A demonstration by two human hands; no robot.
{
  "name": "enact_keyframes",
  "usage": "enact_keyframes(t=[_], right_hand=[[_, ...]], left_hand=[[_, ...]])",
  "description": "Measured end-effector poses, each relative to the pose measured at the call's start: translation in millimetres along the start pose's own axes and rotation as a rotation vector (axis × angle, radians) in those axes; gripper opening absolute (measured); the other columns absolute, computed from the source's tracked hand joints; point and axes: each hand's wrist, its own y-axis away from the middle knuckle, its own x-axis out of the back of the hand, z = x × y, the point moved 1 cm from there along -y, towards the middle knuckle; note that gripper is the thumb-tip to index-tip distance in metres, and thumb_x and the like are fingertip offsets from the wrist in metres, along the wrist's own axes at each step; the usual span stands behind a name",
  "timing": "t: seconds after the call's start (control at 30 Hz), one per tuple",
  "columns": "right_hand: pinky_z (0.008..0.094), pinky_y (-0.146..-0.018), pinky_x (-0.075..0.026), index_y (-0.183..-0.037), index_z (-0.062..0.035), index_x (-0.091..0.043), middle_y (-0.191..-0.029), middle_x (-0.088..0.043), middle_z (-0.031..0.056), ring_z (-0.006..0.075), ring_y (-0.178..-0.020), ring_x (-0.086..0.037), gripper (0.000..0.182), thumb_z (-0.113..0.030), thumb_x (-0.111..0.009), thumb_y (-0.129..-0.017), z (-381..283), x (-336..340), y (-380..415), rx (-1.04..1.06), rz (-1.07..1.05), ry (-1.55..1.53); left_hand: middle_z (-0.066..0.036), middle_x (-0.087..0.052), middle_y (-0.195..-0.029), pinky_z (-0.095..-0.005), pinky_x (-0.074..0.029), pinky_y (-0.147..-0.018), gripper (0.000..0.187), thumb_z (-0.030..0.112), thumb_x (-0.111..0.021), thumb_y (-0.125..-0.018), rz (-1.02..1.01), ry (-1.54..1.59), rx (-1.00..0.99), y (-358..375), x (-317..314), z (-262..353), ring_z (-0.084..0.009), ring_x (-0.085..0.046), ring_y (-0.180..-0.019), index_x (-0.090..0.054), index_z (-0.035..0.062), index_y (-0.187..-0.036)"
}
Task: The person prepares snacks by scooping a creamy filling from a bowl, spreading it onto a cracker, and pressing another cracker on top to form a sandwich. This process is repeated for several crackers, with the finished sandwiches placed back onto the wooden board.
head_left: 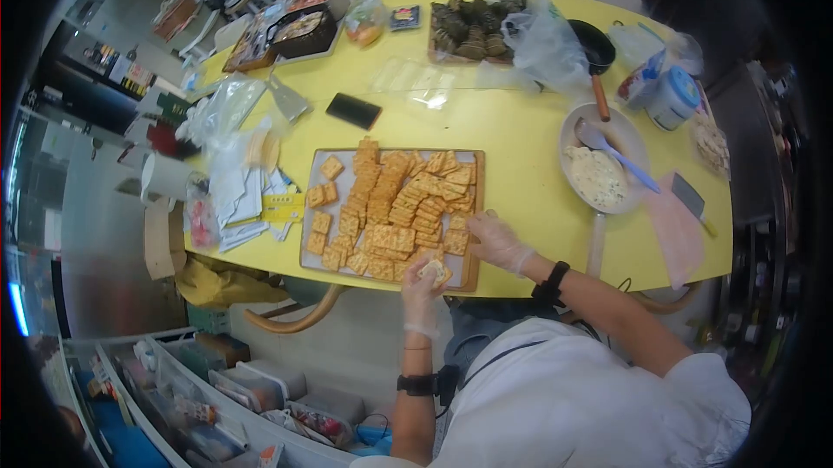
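My left hand (pixel 422 296), in a clear plastic glove, is closed on a square cracker (pixel 436 273) with a pale, speckled filling on its upper face. It is at the front edge of a tray (pixel 316 175) covered with many golden crackers (pixel 388 238), some in leaning rows and some in small stacks. My right hand (pixel 499 241), gloved too, is at the tray's right edge with its fingers apart, close to the crackers there. Nothing shows in it. Off to the right, a white pan (pixel 568 143) contains a pale, speckled mass (pixel 597 176) and a blue-handled spatula (pixel 632 170).
Behind the tray lies a black phone (pixel 354 110). A dark pan (pixel 593 43), a blue-lidded tub (pixel 673 98) and leaf-wrapped bundles (pixel 473 24) stand farther back. Papers (pixel 241 199) are at left; a scraper (pixel 690 197) lies on a pink sheet (pixel 668 238) at right.
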Motion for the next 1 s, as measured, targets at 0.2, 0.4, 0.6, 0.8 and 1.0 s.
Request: enact_keyframes(t=[0.2,0.4,0.6,0.8,1.0], right_hand=[[0.0432,-0.080,-0.045,-0.097,-0.0024,-0.058,-0.091,-0.057,0.0169,0.0361,-0.090,-0.052,0.031,-0.014,-0.067,-0.069,-26.3,-46.2,-17.9,0.008,-0.108,0.286],[0.0455,-0.070,-0.048,-0.085,0.0003,-0.063,-0.079,-0.063,0.0197,0.0357,-0.076,-0.060,0.018,-0.012,-0.063,-0.071,-25.5,-44.0,-19.1,-0.021,-0.003,-0.015],[0.0301,-0.068,-0.048,-0.088,0.0024,-0.063,-0.080,-0.064,0.0070,0.0161,-0.077,-0.059,0.014,-0.011,-0.063,-0.084,-35.1,25.1,9.8,-0.462,0.264,-0.929],[0.0265,-0.070,-0.046,-0.098,0.0021,-0.058,-0.089,-0.062,0.0043,0.0103,-0.080,-0.055,0.019,-0.012,-0.063,-0.086,-61.4,33.7,17.5,-0.417,0.213,-1.130],[0.0280,-0.071,-0.047,-0.099,0.0009,-0.057,-0.088,-0.061,0.0080,0.0134,-0.079,-0.056,0.023,-0.012,-0.065,-0.082,-63.0,40.1,15.4,-0.283,0.412,-0.472]], left_hand=[[-0.006,-0.064,-0.084,-0.0197,-0.044,-0.049,0.020,0.025,-0.062,-0.090,0.155,-0.005,-0.048,-2.9,21.7,3.5,-0.0137,-0.063,-0.071,-0.055,0.0098,-0.101],[-0.003,-0.060,-0.108,-0.0285,-0.050,-0.070,0.037,0.043,-0.049,-0.094,-0.106,0.223,-0.049,-5.5,14.8,27.2,-0.0148,-0.059,-0.095,-0.053,0.0105,-0.112],[-0.004,-0.054,-0.121,-0.0356,-0.049,-0.084,0.045,0.047,-0.045,-0.095,-0.248,0.250,-0.047,-10.5,-0.5,24.8,-0.0180,-0.055,-0.106,-0.048,0.0108,-0.122],[-0.005,-0.055,-0.120,-0.0359,-0.049,-0.084,0.043,0.042,-0.048,-0.094,-0.383,0.281,0.003,-12.7,-44.3,19.0,-0.0174,-0.057,-0.104,-0.048,0.0098,-0.122],[-0.004,-0.051,-0.121,-0.0342,-0.052,-0.082,0.035,0.012,-0.055,-0.092,-0.291,0.088,-0.134,-6.9,-58.6,19.7,-0.0149,-0.055,-0.104,-0.045,0.0100,-0.125]])
